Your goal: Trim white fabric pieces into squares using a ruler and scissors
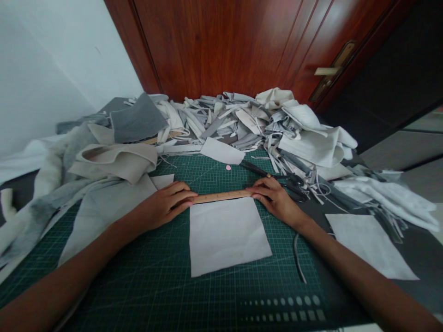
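Note:
A wooden ruler (221,195) lies along the far edge of a white fabric square (226,237) on the green cutting mat (145,286). My left hand (169,204) pinches the ruler's left end. At its right end, the fingers of my right hand (272,197) are closed on it. Just past my right hand are black scissors (294,184), partly hidden by it. A small pink piece (228,168), perhaps chalk, sits on the mat beyond the ruler.
Fabric scraps (221,117) are heaped along the back. Folded cloth (117,159) is piled at left, and another white square (372,244) lies at right. A thin grey strip (298,258) rests near my right forearm. Behind stands a wooden door (221,46).

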A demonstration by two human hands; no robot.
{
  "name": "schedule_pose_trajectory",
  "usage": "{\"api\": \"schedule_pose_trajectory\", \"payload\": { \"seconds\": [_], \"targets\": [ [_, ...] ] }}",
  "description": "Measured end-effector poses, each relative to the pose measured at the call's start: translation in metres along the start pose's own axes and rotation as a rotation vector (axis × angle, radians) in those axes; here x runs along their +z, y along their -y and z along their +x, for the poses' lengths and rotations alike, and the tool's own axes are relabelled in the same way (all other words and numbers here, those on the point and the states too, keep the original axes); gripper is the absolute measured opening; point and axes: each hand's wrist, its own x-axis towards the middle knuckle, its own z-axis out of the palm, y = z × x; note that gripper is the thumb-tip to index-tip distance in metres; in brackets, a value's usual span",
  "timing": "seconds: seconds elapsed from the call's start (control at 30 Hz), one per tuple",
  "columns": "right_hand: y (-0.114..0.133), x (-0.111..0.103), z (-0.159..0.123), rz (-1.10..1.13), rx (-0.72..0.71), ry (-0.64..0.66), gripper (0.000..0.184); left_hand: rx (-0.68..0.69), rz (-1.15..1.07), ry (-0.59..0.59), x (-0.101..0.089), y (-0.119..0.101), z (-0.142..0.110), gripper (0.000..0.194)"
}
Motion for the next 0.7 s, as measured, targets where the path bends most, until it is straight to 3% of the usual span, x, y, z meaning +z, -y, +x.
{"api": "schedule_pose_trajectory", "payload": {
  "seconds": [0.3,0.7],
  "targets": [
    [0.0049,-0.0052,-0.0024,0.019,-0.018,0.069,0.033,0.092,-0.008,0.016,-0.0011,0.0051,-0.0047,0.029],
    [0.0082,-0.0044,-0.0034,0.002,-0.022,0.047,0.028,0.115,-0.036,0.001,-0.0029,0.0052,-0.0039,0.027]
  ]
}}
